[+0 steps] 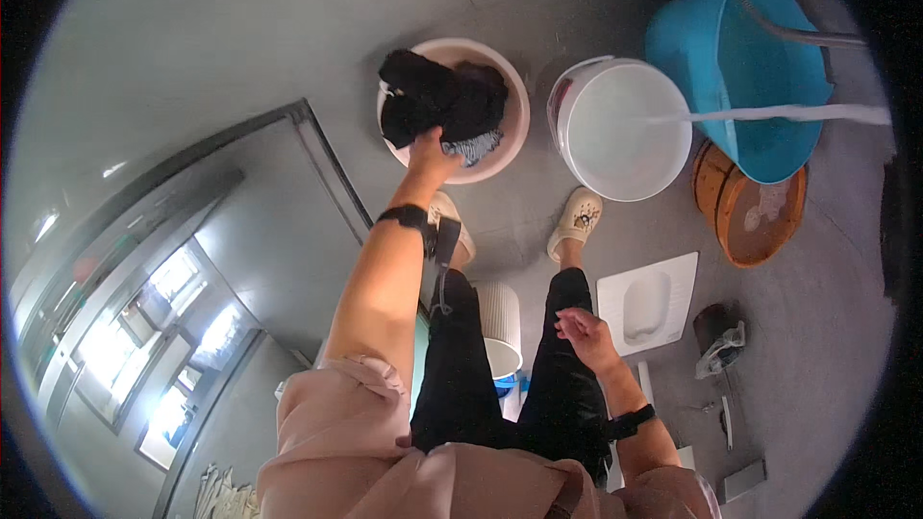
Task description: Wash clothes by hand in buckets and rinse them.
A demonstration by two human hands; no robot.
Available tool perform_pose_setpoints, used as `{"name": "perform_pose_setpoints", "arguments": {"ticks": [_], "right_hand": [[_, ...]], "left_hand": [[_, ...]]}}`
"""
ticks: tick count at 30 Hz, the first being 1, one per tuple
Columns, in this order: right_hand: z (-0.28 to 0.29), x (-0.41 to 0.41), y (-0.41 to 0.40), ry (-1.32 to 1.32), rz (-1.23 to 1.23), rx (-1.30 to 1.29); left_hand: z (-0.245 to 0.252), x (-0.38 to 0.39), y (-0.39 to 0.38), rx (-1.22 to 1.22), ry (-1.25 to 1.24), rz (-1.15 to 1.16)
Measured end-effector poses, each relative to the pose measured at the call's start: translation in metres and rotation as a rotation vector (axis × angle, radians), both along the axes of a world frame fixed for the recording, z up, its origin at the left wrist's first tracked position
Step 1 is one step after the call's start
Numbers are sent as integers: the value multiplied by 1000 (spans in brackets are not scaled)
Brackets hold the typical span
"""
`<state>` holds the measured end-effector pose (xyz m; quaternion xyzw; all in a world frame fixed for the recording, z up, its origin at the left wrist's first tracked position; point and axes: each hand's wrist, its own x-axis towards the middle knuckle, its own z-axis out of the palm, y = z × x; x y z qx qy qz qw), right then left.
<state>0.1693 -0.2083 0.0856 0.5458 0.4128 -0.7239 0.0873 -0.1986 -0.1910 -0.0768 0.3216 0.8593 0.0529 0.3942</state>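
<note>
My left hand (433, 158) is at the near edge of a pale pink plastic basin (515, 115), with its fingers on a black garment (433, 94) heaped inside. A blue-grey patterned cloth (472, 149) lies under the black garment, beside my fingertips. My right hand (585, 335) hangs above my right thigh with its fingers loosely curled and nothing in it. To the right of the basin, a stream of water (786, 113) runs into a white plastic bucket (627, 130) that holds cloudy water.
A blue plastic tub (771, 79) and a wooden bucket (761, 216) stand at the right, with a metal shower hose (793, 34) above the tub. A white squat toilet (647, 303) lies in the floor. A ribbed white bin (500, 324) stands between my legs. A glass partition (332, 173) is at the left.
</note>
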Motion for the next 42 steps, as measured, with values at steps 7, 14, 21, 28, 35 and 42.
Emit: {"name": "perform_pose_setpoints", "arguments": {"ticks": [7, 14, 21, 28, 35, 42], "right_hand": [[-80, -28, 149, 176, -714, -131], [-146, -36, 281, 613, -1212, -421], [-177, -29, 275, 764, -1130, -554], [-170, -40, 276, 641, -1249, -472], [-141, -33, 255, 717, -1174, -394], [-159, -26, 265, 789, -1202, -295]], "left_hand": [[-58, 17, 29, -145, 133, 82], [-83, 19, 13, -125, 99, 213], [-50, 54, 10, 275, 399, 144], [41, 198, 138, 489, -1099, 993], [21, 227, 216, 432, -1551, 1513], [34, 235, 238, 544, -1354, 1585]]}}
